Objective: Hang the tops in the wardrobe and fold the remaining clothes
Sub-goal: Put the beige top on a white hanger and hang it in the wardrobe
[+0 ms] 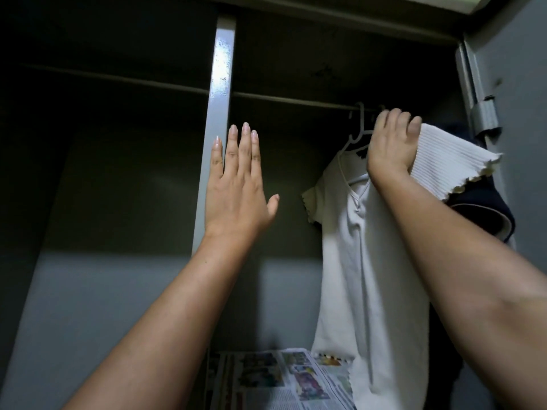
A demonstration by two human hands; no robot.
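Left hand (236,187) flat, empty, right hand (390,143) gripping one white top (370,261) (hangers blurred), one newspaper (281,380)

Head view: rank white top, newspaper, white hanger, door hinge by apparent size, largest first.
1. white top, largest by far.
2. newspaper, cropped by the frame edge and partly covered by the top.
3. white hanger and door hinge: look alike; hanger mostly hidden by the top and the right hand, so unranked.

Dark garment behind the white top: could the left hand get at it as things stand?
Probably not directly: the dark garment hangs at the far right, behind the white top and the right hand; the open left hand is by the divider.
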